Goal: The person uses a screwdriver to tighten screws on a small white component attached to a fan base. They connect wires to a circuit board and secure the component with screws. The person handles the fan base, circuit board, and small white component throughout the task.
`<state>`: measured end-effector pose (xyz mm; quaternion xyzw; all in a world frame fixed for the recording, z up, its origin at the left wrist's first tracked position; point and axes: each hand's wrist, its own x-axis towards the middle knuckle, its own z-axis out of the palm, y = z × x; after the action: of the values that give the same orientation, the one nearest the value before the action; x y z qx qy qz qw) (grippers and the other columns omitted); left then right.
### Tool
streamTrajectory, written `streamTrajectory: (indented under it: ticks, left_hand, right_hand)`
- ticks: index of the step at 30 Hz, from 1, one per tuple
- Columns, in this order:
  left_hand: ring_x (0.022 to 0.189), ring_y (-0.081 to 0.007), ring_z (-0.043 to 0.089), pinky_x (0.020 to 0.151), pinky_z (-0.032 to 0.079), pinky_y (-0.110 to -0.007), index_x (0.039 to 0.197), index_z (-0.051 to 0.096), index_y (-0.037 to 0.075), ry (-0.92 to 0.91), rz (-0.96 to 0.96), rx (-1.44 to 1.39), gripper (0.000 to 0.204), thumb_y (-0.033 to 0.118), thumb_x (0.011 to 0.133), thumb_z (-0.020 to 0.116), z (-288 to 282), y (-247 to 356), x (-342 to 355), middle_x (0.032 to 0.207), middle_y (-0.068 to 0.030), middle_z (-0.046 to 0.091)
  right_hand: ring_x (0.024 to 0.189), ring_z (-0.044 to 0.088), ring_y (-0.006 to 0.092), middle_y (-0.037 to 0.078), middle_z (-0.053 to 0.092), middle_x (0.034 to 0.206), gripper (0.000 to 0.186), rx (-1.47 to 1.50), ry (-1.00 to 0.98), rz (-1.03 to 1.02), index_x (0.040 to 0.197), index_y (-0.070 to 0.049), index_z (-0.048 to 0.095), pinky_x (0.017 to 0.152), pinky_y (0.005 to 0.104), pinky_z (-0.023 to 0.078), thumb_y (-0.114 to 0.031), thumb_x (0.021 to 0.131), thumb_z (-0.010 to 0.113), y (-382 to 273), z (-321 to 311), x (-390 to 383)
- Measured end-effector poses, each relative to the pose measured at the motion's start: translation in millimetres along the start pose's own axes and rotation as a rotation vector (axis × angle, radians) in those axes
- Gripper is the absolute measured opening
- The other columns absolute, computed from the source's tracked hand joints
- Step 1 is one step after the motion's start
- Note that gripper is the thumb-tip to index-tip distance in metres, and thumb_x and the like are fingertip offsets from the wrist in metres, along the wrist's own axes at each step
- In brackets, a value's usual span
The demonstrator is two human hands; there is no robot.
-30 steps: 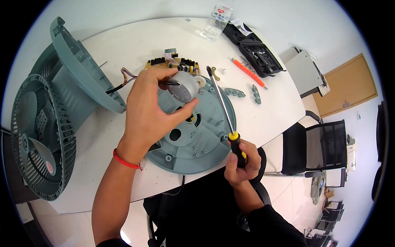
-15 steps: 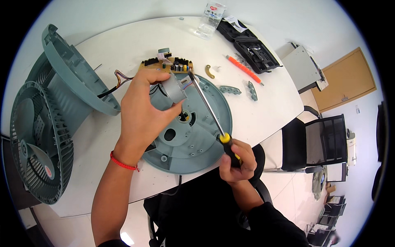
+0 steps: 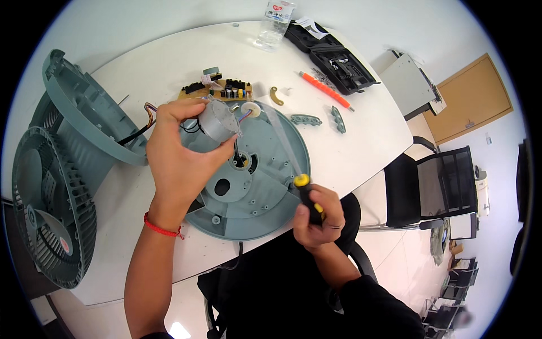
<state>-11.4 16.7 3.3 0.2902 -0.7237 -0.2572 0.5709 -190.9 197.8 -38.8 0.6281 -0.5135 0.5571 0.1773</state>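
My left hand, with a red cord at its wrist, grips a small round silver motor between thumb and fingers. Thin coloured wires and a white round piece show at the motor's right side. In my right hand is a screwdriver with a black and yellow handle; its shaft is blurred and points up toward the white piece. Whether the tip touches it I cannot tell. Below both hands lies a round grey-green fan base, with a black cable at its central hole.
A circuit board lies behind the base. Fan housing and a fan grille stand at the left. Farther right are a curved brass-coloured piece, grey-green clips, an orange-handled tool, a black tool case and a bottle.
The motor has turned in my left hand, and the white round piece beside it now shows. The screwdriver has shifted slightly, its shaft now blurred. The whole view has moved a little.
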Motion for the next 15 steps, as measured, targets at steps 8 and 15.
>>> streamTrajectory:
  ticks: [8,15]
  left_hand:
    - [0.112,-0.0225,0.068,0.101,0.052,-0.034,0.113,0.055,0.004,0.028,0.042,-0.067,0.056,-0.001,0.066,0.085,2.0,-2.1,1.0,0.122,-0.0159,0.070]
    - [0.120,-0.0234,0.063,0.110,0.044,-0.037,0.114,0.051,0.007,-0.121,0.071,-0.101,0.058,-0.013,0.064,0.075,-5.4,4.1,6.6,0.125,-0.0143,0.069]
  right_hand:
    - [0.090,0.068,0.0215,0.024,0.061,0.120,0.045,0.349,0.010,0.221,0.133,0.005,0.045,0.090,0.0329,0.054,0.003,0.093,0.064,5.1,-5.3,-17.5]
    - [0.073,0.061,0.0157,0.028,0.058,0.126,0.047,0.353,0.179,0.157,0.144,-0.001,0.035,0.061,0.0240,0.050,-0.009,0.102,0.052,11.2,-1.1,-16.4]
